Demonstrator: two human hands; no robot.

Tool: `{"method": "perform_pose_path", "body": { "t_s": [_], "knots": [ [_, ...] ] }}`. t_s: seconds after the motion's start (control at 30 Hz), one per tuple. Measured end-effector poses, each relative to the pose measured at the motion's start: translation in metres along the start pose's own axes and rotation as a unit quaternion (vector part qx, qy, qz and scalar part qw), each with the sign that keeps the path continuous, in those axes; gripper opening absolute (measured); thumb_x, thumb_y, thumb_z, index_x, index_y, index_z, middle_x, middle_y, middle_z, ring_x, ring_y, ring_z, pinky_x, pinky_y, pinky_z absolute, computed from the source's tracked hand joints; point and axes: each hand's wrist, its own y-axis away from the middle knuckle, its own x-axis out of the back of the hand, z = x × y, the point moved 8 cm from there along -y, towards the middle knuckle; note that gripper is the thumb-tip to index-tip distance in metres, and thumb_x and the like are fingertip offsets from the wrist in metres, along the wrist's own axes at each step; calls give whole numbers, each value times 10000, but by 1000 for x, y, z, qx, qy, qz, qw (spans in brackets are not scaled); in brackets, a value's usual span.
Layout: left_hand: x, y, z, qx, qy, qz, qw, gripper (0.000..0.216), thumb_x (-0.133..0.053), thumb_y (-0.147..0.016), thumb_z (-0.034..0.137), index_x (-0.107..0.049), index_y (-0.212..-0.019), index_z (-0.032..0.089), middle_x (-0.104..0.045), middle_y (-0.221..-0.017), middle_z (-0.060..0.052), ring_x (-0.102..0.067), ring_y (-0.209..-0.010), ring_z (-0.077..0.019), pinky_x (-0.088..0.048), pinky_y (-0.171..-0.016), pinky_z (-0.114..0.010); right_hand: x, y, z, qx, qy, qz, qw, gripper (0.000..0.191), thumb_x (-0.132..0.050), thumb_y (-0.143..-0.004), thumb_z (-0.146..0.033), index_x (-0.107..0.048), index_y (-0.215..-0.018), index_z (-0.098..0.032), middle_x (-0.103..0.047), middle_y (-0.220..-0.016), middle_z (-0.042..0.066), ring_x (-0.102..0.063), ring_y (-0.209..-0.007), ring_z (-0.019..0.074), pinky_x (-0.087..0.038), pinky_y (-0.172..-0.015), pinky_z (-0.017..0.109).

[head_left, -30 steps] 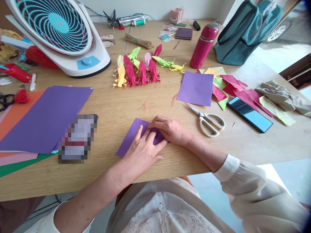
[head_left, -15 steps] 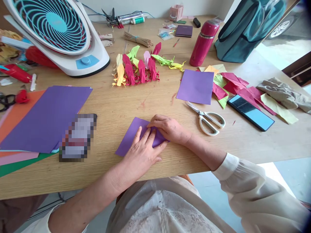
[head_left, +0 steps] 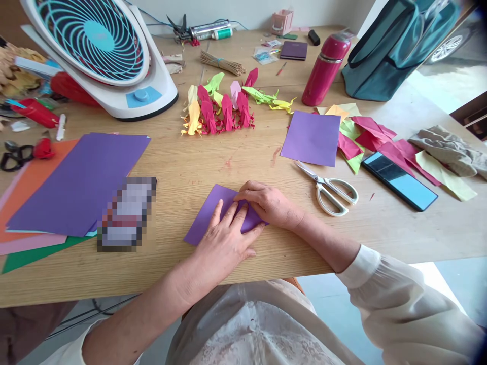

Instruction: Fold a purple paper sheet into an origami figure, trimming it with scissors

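Pressing purple sheet [head_left: 207, 218] flat | left hand [head_left: 224, 243] spread, right hand [head_left: 272, 205] pinching fold at 3 o'clock | risk: sheet slipping on counter [head_left: 228, 162], crease skews

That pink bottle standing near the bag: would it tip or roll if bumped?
The pink bottle stands upright, tall and narrow, so a sideways knock would probably topple it. Its round body suggests it would then roll across the table. Its metal-looking band hints it is rigid, not fragile.
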Motion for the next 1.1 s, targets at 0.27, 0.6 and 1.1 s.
{"method": "perform_pose_path", "body": {
  "t_s": [0.27, 0.6, 1.1],
  "knots": [
    [-1, 6, 20, 38, -18, 35, 998, 739, -784, -772, 519, -565, -1397, 189, -570, -1423, -184, -461, -1392, -333, -290, -1187, -603, -3, 1, 2, 1, 16, 2, 1000, 277, -481, -955, -79, -688, -1124, -153, -664, -1061, 109, -649, -955, 196, -532, -860, 316],
    [-14, 3, 58, 84, -107, 25, 990, 863, -625, -854, 639, -545, -1384, -38, -526, -1456, -250, -486, -1384, -331, -315, -1211, -401, -6, 3, 3, 2, 23, 0, 1000, 256, -510, -965, -129, -673, -1148, -200, -653, -1078, 96, -642, -977, 214, -535, -887, 360],
    [-14, 5, 60, 119, -109, 26, 987, 1034, -607, -782, 756, -521, -1384, -81, -496, -1450, -306, -467, -1388, -382, -227, -1240, -492, -6, 3, 3, 14, 30, 2, 999, 275, -514, -954, -118, -674, -1163, -196, -646, -1075, 98, -642, -978, 218, -536, -883, 358]
  ]
}}
